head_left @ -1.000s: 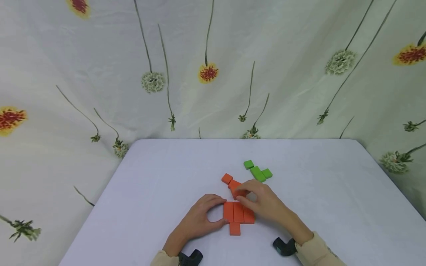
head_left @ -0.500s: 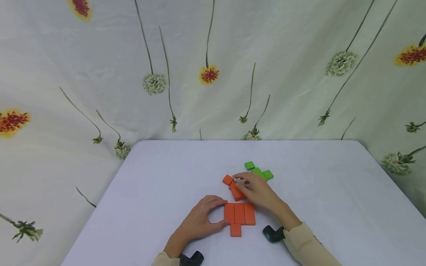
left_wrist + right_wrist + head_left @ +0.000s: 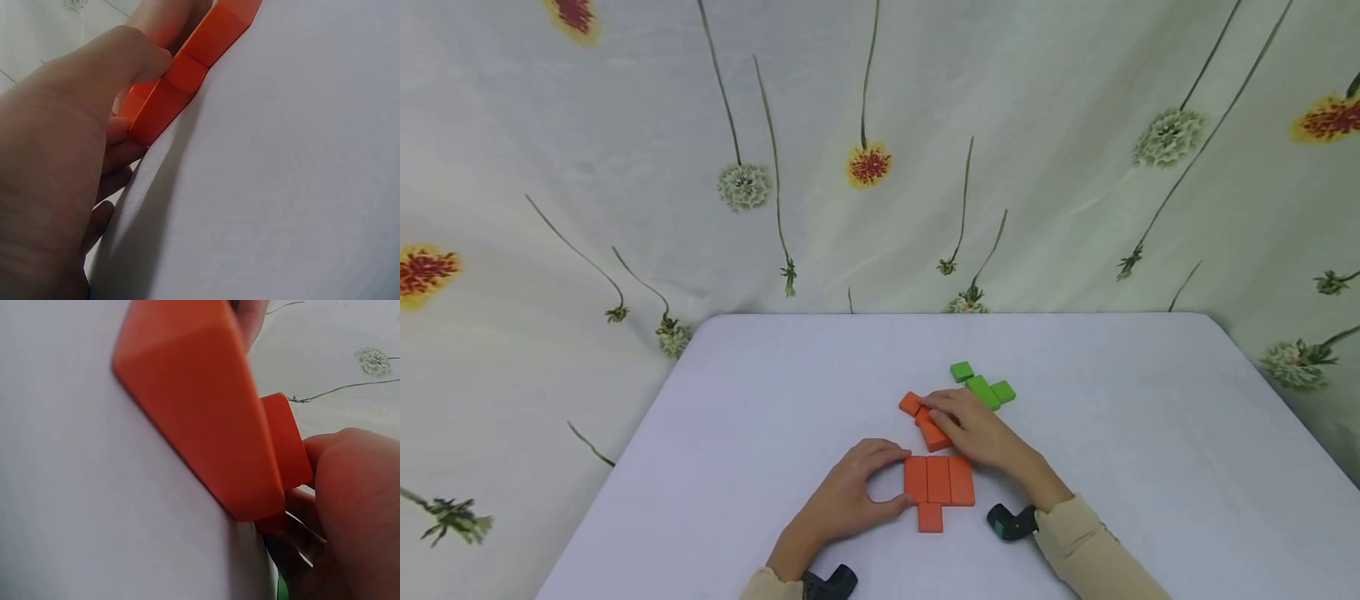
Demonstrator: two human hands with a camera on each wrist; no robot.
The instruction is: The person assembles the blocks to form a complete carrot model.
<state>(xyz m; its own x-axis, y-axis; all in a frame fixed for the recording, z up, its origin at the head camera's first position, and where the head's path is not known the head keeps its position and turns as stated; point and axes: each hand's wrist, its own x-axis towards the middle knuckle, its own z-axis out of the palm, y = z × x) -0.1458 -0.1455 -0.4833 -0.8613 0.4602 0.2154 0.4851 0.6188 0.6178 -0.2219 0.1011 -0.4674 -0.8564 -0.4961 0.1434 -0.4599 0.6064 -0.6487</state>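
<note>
Three orange rectangular blocks (image 3: 938, 481) lie side by side in a row, with a smaller orange block (image 3: 930, 518) against their near edge. My left hand (image 3: 850, 492) grips the row's left block between the thumb at its near end and a finger at its far end. In the left wrist view the thumb touches an orange side face (image 3: 164, 107). Beyond the row lie loose orange blocks (image 3: 933, 437), with a small orange block (image 3: 911, 403) farthest out. My right hand (image 3: 973, 427) pinches one of these loose blocks (image 3: 289, 444), its fingers partly hiding it.
Several green blocks (image 3: 982, 391) lie on the white table (image 3: 790, 383) just beyond my right hand. Behind the table hangs a flower-printed cloth (image 3: 880, 233). Dark devices (image 3: 1011, 522) are strapped to both wrists.
My right hand has moved away from the row's far edge, forward and left onto the loose orange blocks, uncovering the row's right block. The left hand has kept its place.
</note>
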